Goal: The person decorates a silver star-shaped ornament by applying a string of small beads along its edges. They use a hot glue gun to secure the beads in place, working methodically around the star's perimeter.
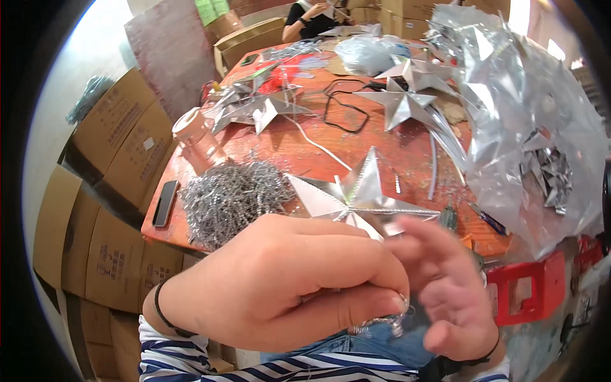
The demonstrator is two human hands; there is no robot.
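Your left hand [280,280] pinches a silver wire bit [388,321] just below the silver star [356,194], whose longest point aims up, away from you; right hand [452,296] half open, fingers loose beside it.

Brown cardboard boxes [108,191] left, perhaps more [407,9] behind table

Heap of silver wire hangers [230,198] on the red table [280,149], just beyond the left hand. Black phone [165,202] at the table edge, left of the heap. Finished silver stars [401,95] farther off. Clear bag of foil pieces [534,127] beyond the right hand. Cardboard boxes [114,127] stacked far left.
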